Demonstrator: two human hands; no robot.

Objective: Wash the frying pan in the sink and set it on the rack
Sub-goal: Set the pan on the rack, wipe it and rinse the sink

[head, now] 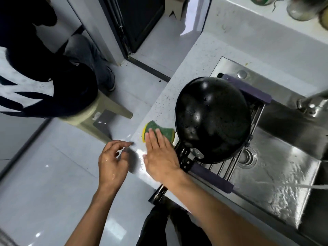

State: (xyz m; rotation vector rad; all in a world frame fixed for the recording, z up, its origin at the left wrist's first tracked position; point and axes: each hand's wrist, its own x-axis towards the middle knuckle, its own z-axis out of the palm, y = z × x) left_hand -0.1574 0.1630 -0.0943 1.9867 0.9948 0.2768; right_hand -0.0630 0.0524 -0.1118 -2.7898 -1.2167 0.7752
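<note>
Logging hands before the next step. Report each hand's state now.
Left hand: open, fingers loosely curled, holding nothing.
Right hand: open and flat, fingertips on the sponge, gripping nothing.

1. The frying pan (212,118) lies bottom up, so its inside is hidden.
2. The right hand (160,153) and its forearm cover most of the pan handle (158,191) and part of the sponge (159,131).
3. The pan hides much of the rack (213,176).
4. The faucet (312,102) is cut by the right edge.
5. The jars (301,8) at the top edge are blurred and cut off.
</note>
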